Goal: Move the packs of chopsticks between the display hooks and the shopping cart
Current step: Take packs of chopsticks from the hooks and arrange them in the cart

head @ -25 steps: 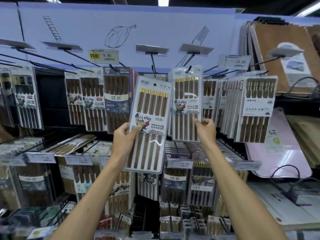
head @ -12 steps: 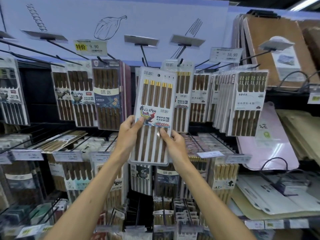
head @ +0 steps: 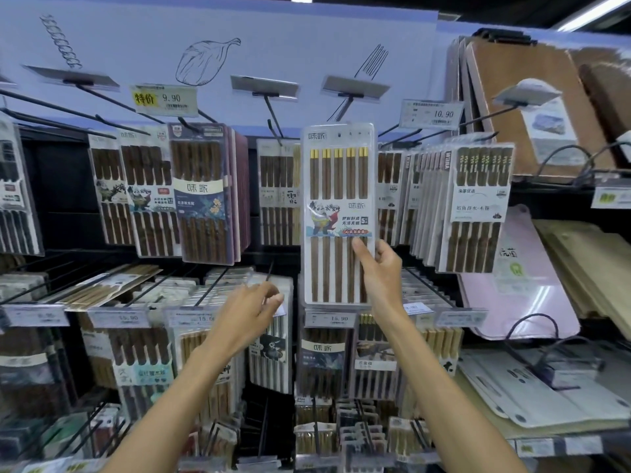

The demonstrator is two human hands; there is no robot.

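Note:
A white pack of brown chopsticks with gold tips [head: 336, 213] stands upright in front of the top row of display hooks. My right hand [head: 380, 268] pinches its lower right edge, thumb on the front. The pack's top reaches the hook under the blank tag [head: 355, 88]; whether it hangs on that hook I cannot tell. My left hand [head: 251, 308] hovers lower left of the pack with loosely curled fingers and holds nothing. No shopping cart is in view.
Other chopstick packs [head: 205, 192] hang left and right [head: 474, 206] on the top hooks. A lower row of hooks with price tags [head: 329, 318] juts out below the hands. Cutting boards [head: 532, 104] fill the shelves at right.
My left hand has let go of the pack and dropped down to the left. My right hand has carried the pack up and to the right toward the hook.

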